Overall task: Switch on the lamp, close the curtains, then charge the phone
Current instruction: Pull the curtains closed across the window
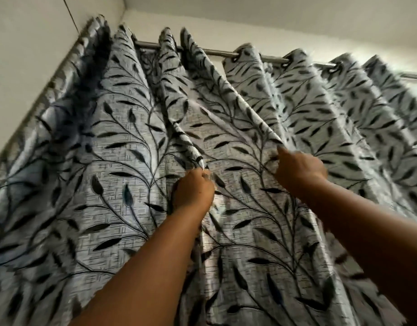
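Note:
Grey curtains (pixel 113 147) printed with black leaves fill most of the head view, hanging in folds from a metal rod (pixel 217 52). My left hand (pixel 193 191) is raised and pinches a fold edge of the left curtain panel. To its right, my right hand (pixel 299 168) grips the edge of another fold at about the same height. The panels overlap between my hands, and no window shows behind them. Neither the lamp nor the phone is in view.
A white wall (pixel 26 43) runs along the left, meeting the white ceiling (pixel 273 17) at the corner above the rod. More curtain folds (pixel 367 109) stretch to the right along the rod.

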